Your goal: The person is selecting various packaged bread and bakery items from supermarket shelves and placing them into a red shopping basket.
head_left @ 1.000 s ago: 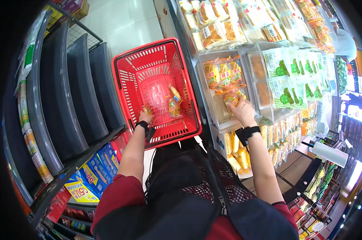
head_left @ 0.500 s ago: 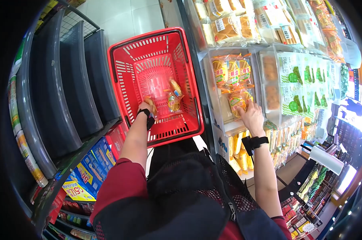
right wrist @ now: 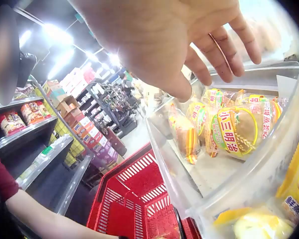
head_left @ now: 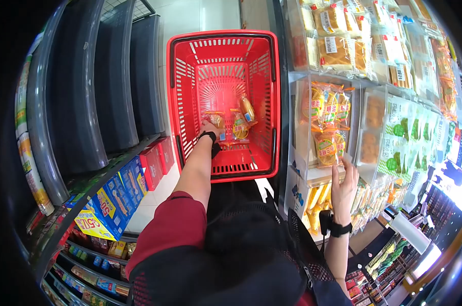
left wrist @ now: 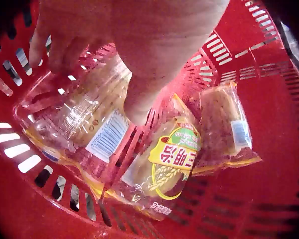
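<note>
Inside the red basket (head_left: 275, 102), my left hand (head_left: 211, 128) grips a packaged bread (head_left: 216, 120) low down, fingers on one side and thumb at the other. The left wrist view has this clear packet (left wrist: 89, 117) with its barcode up, beside two more wrapped breads (left wrist: 172, 157) (left wrist: 222, 127). My right hand (head_left: 344, 184) hovers palm down with fingers spread at the front of a clear bin (head_left: 302, 127), holding nothing. Orange-wrapped breads (head_left: 329, 148) lie in the bin just beyond its fingertips; the right wrist view shows a gap above them (right wrist: 236, 132).
More clear bins of bread (head_left: 338, 46) line the right side, with green-printed packets (head_left: 404, 135) beside the orange ones. Dark shelves (head_left: 113, 76) stand left of the basket. Blue and yellow boxes (head_left: 111, 204) sit at lower left.
My right hand has let go of the orange-wrapped bread and drawn back toward me, fingers now spread. The bread at my left hand now lies flatter, nearer the other two.
</note>
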Motion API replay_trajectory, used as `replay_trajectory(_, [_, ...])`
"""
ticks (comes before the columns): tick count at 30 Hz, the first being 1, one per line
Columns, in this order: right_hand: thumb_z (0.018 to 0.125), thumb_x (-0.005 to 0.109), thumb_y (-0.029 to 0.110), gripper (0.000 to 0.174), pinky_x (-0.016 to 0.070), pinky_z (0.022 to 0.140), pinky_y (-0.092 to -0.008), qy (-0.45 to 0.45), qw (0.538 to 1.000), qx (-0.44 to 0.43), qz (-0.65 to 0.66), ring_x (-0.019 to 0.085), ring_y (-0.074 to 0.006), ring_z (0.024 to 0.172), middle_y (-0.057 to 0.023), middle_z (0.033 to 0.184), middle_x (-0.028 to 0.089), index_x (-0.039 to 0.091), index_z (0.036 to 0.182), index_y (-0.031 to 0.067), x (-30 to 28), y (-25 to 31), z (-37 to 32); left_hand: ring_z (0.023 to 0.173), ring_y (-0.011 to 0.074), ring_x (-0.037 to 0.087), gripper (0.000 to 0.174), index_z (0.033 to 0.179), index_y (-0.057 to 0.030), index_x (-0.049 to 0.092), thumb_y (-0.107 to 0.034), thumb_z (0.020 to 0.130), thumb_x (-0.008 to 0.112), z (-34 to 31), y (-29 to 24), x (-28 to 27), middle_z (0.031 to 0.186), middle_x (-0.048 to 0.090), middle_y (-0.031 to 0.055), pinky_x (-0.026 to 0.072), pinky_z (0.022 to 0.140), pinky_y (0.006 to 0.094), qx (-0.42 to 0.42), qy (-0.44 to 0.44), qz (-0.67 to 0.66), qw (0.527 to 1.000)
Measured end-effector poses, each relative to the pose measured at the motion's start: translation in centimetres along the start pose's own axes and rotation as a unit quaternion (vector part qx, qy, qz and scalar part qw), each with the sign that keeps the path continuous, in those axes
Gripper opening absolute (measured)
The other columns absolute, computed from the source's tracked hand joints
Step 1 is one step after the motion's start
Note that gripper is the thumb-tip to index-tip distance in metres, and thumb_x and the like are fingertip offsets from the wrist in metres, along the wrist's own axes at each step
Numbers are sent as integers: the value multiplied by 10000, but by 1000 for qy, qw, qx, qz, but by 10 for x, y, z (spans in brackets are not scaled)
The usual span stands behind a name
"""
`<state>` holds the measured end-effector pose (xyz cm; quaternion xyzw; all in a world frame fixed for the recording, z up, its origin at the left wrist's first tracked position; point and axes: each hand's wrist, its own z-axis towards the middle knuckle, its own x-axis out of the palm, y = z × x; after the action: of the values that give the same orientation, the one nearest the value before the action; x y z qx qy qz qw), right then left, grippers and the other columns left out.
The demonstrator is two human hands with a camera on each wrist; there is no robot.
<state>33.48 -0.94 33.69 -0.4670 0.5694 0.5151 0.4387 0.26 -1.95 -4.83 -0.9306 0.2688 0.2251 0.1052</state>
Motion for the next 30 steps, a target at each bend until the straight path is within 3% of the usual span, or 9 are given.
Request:
replay_trajectory(6, [877, 611, 137, 271, 432, 866, -409, 13, 999, -8, 31, 539, -335, 1001, -167, 1038, 589, 568, 1110, 5, 1, 6, -4, 1257, 279, 457, 1071, 1381, 20, 244, -516, 624, 779, 7, -9, 6, 1390, 416, 176, 401, 1009, 429, -8, -17, 0, 1000])
replay_trajectory(9, [865, 618, 108, 251, 432, 863, -409, 1, 998, -42, 40, 543, -329, 993, -164, 1039, 591, 576, 1091, 7, 2, 12, -6, 1272, 277, 440, 1033, 1377, 35, 254, -415, 620, 793, 34, 0, 8, 1397, 400, 189, 405, 1008, 420, -29, 104, -20, 994])
replay_trajectory(13, [826, 639, 59, 246, 432, 860, -404, -9, 994, -82, 66, 544, -329, 981, -159, 1031, 593, 588, 1063, 16, -3, 27, -7, 1147, 278, 548, 915, 1297, 64, 378, -251, 558, 815, -43, -13, -27, 1298, 502, 217, 430, 977, 404, -2, -86, -21, 996])
replay_trajectory(15, [821, 640, 53, 241, 436, 858, -397, 10, 989, -115, 97, 545, -331, 975, -158, 1028, 594, 592, 1055, 23, -7, 39, -6, 1040, 296, 604, 781, 1174, 63, 502, -259, 541, 828, -86, -15, -73, 1171, 580, 224, 465, 915, 404, 79, 141, -147, 976])
replay_trajectory(17, [810, 649, 51, 254, 438, 868, -388, 2, 983, -130, 127, 546, -326, 977, -158, 1021, 595, 595, 1057, 28, -2, 50, -3, 938, 307, 634, 631, 1081, 15, 536, -222, 573, 825, -48, 13, -39, 1037, 623, 168, 501, 828, 388, 264, -3, -142, 954])
replay_trajectory(19, [825, 653, 84, 271, 447, 873, -382, 26, 966, -153, 206, 558, -316, 983, -151, 1027, 600, 594, 1084, 28, -3, 64, 0, 998, 295, 609, 585, 1095, 4, 506, -165, 621, 804, -129, -3, -86, 1067, 612, 167, 480, 864, 372, 327, 39, -212, 920])
replay_trajectory(22, [909, 592, 211, 353, 459, 876, -349, 158, 894, -13, 420, 566, -248, 1050, -141, 1103, 605, 537, 1193, 10, 6, 81, 15, 1020, 306, 579, 485, 1069, -41, 485, -81, 664, 749, -230, -25, -137, 1030, 593, 147, 459, 890, 388, 483, -76, -147, 860])
replay_trajectory(24, [944, 550, 292, 427, 458, 881, -322, 231, 825, 32, 515, 553, -202, 1086, -124, 1157, 590, 492, 1251, 1, 15, 88, 27, 1065, 335, 543, 492, 1015, -68, 472, 37, 599, 713, -258, -35, -146, 1065, 575, 118, 427, 942, 416, 656, -170, -105, 728])
replay_trajectory(30, [868, 656, 377, 607, 517, 772, -315, 486, 582, 101, 644, 592, -136, 942, -87, 1151, 567, 439, 1309, 20, 16, 74, 44, 1104, 351, 529, 445, 998, -85, 447, 18, 642, 694, -308, -90, -137, 1155, 537, 135, 419, 962, 497, 828, -205, -57, 518])
